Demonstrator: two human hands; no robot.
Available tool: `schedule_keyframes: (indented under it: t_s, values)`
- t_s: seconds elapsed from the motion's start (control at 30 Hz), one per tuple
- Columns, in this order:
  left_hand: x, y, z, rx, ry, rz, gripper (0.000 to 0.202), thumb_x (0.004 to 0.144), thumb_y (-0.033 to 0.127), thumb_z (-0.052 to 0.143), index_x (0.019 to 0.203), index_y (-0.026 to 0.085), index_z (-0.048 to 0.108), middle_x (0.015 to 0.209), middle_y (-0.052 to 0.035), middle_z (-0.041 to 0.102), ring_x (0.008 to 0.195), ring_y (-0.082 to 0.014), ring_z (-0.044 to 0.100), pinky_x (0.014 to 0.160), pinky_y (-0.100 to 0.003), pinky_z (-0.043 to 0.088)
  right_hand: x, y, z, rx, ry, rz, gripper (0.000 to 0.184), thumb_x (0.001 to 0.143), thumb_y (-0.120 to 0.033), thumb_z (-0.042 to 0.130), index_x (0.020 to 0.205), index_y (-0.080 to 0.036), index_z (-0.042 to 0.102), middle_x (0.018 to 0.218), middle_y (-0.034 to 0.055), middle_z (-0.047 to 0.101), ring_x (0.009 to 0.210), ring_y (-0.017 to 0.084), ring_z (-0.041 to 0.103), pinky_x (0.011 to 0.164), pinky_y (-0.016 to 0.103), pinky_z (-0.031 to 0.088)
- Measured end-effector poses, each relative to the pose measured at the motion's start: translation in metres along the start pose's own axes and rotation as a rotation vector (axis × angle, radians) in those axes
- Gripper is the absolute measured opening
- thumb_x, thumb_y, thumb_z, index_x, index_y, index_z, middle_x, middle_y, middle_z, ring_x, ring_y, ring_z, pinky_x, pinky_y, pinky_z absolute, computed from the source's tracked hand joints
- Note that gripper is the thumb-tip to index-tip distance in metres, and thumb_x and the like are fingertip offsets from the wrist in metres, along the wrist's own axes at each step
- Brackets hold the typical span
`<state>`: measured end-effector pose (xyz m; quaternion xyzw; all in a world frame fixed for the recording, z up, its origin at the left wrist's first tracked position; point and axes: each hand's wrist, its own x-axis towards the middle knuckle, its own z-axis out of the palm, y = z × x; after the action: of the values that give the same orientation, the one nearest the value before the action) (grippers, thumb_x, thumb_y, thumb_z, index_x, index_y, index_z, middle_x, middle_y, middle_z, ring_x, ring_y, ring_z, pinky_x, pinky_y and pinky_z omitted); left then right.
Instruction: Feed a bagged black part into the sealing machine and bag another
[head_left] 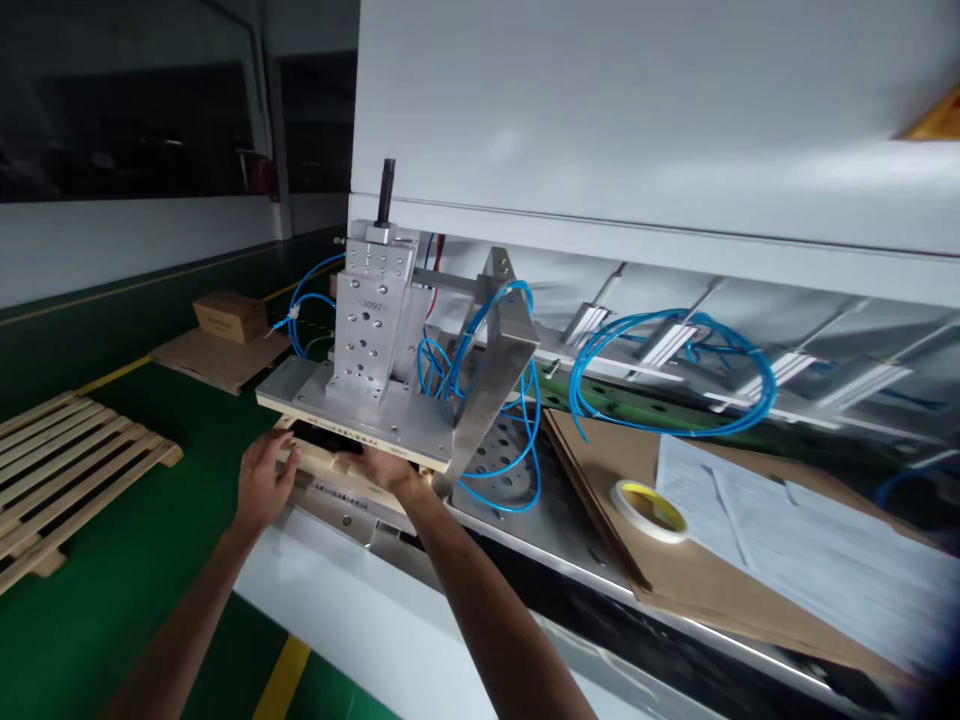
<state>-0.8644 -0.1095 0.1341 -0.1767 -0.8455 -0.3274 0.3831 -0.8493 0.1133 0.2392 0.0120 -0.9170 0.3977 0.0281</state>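
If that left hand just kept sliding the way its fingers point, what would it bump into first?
The left hand points right, along the pale lower plate. It would probably meet the right hand first, though depth is unclear.

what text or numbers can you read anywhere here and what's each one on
"3097": engraved on the front of the upright metal block of the fixture.
"3097", faint: on the front edge of the pale base plate, after a row of characters too blurred to read.
Printed sheets on the cardboard: too blurred.
Plate below the left hand and right hand: markings unreadable.
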Motion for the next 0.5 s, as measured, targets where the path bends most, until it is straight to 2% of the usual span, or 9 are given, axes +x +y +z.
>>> schedule_keyframes:
  t_s: [0.13, 0.2, 0.27, 0.33, 0.43, 0.5]
  values:
    - [0.003, 0.000, 0.001, 0.020, -0.044, 0.031, 0.037, 0.110, 0.042, 0.047, 0.131, 0.017, 0.064, 0.131, -0.0177, 0.072, 0.124, -0.0367, 0.066, 0.106, -0.053, 0.050, -0.010, 0.010, 0.006, -0.229, -0.068, -0.108, 0.032, 0.097, -0.034, 0.075, 0.125, -0.019, 0.074, 0.128, 0.0076, 0.077, 0.129, 0.028, 0.068, 0.119, 0.042, 0.047]
    - [0.005, -0.001, 0.002, 0.037, -0.094, 0.066, 0.039, 0.110, 0.041, 0.045, 0.137, 0.018, 0.062, 0.137, -0.0169, 0.070, 0.131, -0.0369, 0.063, 0.111, -0.055, 0.047, -0.019, 0.014, 0.005, -0.330, -0.046, -0.109, 0.034, 0.097, -0.031, 0.073, 0.129, -0.022, 0.073, 0.133, 0.0114, 0.075, 0.136, 0.031, 0.063, 0.123, 0.046, 0.042]
    - [0.006, -0.002, 0.004, 0.048, -0.111, 0.081, 0.039, 0.111, 0.041, 0.044, 0.137, 0.018, 0.062, 0.136, -0.0169, 0.070, 0.131, -0.0368, 0.063, 0.112, -0.056, 0.045, -0.025, 0.019, 0.002, -0.415, -0.004, -0.082, 0.037, 0.100, -0.034, 0.068, 0.133, -0.019, 0.071, 0.135, 0.0176, 0.073, 0.139, 0.035, 0.061, 0.124, 0.054, 0.039]
    - [0.006, -0.003, 0.004, 0.047, -0.095, 0.071, 0.038, 0.111, 0.041, 0.044, 0.135, 0.018, 0.063, 0.133, -0.0177, 0.071, 0.128, -0.0362, 0.065, 0.109, -0.054, 0.048, -0.027, 0.023, 0.000, -0.473, 0.019, -0.064, 0.038, 0.103, -0.036, 0.062, 0.136, -0.018, 0.069, 0.134, 0.0195, 0.073, 0.137, 0.036, 0.062, 0.121, 0.055, 0.041]
    - [0.002, -0.004, 0.004, 0.036, -0.061, 0.063, 0.038, 0.111, 0.039, 0.044, 0.135, 0.016, 0.062, 0.135, -0.0190, 0.070, 0.128, -0.0350, 0.065, 0.106, -0.051, 0.050, -0.023, 0.025, 0.001, -0.515, 0.019, -0.076, 0.036, 0.106, -0.033, 0.056, 0.138, -0.023, 0.068, 0.130, 0.0143, 0.076, 0.130, 0.030, 0.067, 0.116, 0.044, 0.048]
    - [0.000, -0.004, 0.004, 0.031, -0.051, 0.075, 0.037, 0.111, 0.038, 0.045, 0.135, 0.016, 0.062, 0.136, -0.0189, 0.070, 0.130, -0.0347, 0.064, 0.107, -0.050, 0.050, -0.024, 0.023, 0.002, -0.536, 0.032, -0.079, 0.036, 0.106, -0.033, 0.055, 0.137, -0.023, 0.069, 0.131, 0.0130, 0.076, 0.128, 0.029, 0.068, 0.113, 0.041, 0.049]
